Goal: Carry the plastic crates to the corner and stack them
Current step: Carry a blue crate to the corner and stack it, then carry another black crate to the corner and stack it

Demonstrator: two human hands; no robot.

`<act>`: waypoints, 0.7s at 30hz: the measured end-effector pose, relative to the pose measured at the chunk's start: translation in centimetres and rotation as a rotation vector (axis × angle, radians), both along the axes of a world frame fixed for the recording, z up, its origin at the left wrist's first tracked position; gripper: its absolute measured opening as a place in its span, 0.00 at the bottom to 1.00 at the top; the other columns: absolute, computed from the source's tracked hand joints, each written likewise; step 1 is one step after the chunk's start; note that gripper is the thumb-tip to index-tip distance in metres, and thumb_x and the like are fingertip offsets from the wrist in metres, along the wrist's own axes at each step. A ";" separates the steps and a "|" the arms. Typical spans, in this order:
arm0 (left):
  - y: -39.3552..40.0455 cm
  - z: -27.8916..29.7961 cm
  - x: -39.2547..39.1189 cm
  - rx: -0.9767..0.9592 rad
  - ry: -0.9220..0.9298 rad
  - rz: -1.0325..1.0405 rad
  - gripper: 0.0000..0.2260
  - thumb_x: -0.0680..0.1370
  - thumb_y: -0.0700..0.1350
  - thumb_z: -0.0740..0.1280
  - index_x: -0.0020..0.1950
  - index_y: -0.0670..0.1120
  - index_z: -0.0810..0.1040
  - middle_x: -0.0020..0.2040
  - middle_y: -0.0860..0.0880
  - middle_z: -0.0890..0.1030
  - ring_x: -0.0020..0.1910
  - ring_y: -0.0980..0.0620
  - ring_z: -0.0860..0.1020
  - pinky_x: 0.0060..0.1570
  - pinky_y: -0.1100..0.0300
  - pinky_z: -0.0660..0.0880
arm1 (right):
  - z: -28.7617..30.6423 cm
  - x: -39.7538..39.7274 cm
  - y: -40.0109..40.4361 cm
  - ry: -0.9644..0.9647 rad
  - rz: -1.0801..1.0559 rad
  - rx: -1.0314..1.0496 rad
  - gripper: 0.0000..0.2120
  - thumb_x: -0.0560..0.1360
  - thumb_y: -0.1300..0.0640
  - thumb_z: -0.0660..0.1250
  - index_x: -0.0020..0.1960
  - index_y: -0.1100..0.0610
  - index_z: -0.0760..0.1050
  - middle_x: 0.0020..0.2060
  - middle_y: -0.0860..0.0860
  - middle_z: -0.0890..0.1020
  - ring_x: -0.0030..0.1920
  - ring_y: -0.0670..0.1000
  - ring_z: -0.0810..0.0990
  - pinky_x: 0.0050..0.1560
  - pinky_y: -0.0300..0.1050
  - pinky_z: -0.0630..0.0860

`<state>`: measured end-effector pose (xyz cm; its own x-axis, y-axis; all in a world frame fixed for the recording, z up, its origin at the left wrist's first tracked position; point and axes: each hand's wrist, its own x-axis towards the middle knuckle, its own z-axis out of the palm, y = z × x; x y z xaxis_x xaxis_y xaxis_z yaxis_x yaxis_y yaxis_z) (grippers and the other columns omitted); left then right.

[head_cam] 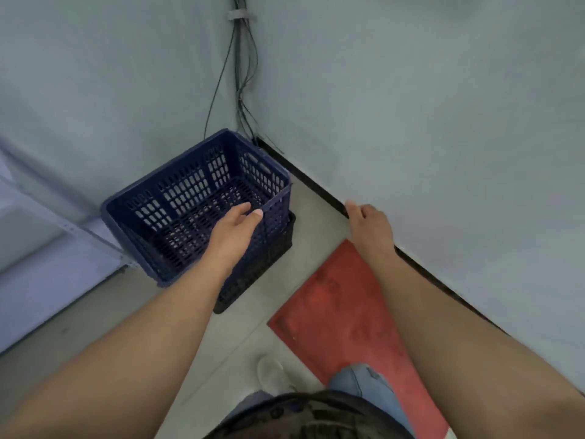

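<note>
A dark blue plastic crate (177, 198) with slotted walls sits in the corner, stacked on a black crate (269, 261) whose lower part shows beneath it. My left hand (235, 226) hovers over the blue crate's near right rim, fingers apart and holding nothing; whether it touches the rim I cannot tell. My right hand (368, 223) is out to the right of the crates, near the wall's dark skirting, fingers loosely curled and empty.
Two pale walls meet behind the crates, with a bundle of cables (240, 74) running down the corner. A red mat (345, 315) lies on the grey floor to the right. A pale metal shelf frame (63, 223) stands on the left. My shoe (272, 372) is below.
</note>
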<state>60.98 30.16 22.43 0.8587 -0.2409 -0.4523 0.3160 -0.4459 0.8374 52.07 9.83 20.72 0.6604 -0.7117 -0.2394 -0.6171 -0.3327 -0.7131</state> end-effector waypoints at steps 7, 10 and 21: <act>-5.1 0.2 -8.9 -0.046 -0.022 -0.222 0.20 0.79 0.52 0.63 0.70 0.51 0.70 0.70 0.47 0.72 0.66 0.50 0.72 0.68 0.50 0.67 | -0.6 -13.1 -1.8 -0.045 -0.206 -0.012 0.18 0.80 0.47 0.56 0.40 0.59 0.71 0.37 0.55 0.75 0.40 0.55 0.73 0.40 0.46 0.65; -7.2 0.0 -14.9 -0.053 -0.017 -0.331 0.21 0.78 0.52 0.63 0.71 0.50 0.69 0.68 0.48 0.73 0.65 0.51 0.73 0.67 0.51 0.68 | -1.4 -20.3 -2.2 -0.039 -0.313 -0.010 0.16 0.79 0.45 0.56 0.44 0.56 0.74 0.41 0.54 0.77 0.45 0.55 0.74 0.43 0.44 0.64; -10.8 0.2 -39.0 -0.077 0.013 -0.726 0.18 0.79 0.49 0.63 0.69 0.49 0.71 0.65 0.46 0.76 0.63 0.49 0.75 0.65 0.52 0.70 | -2.0 -48.2 1.8 -0.043 -0.758 0.053 0.20 0.78 0.41 0.56 0.56 0.54 0.78 0.54 0.53 0.79 0.53 0.52 0.76 0.51 0.46 0.69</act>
<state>22.03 19.39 22.66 0.4656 -0.7790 -0.4200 -0.0269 -0.4868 0.8731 3.83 11.58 18.77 0.0049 -0.9626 -0.2708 -0.6341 0.2064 -0.7452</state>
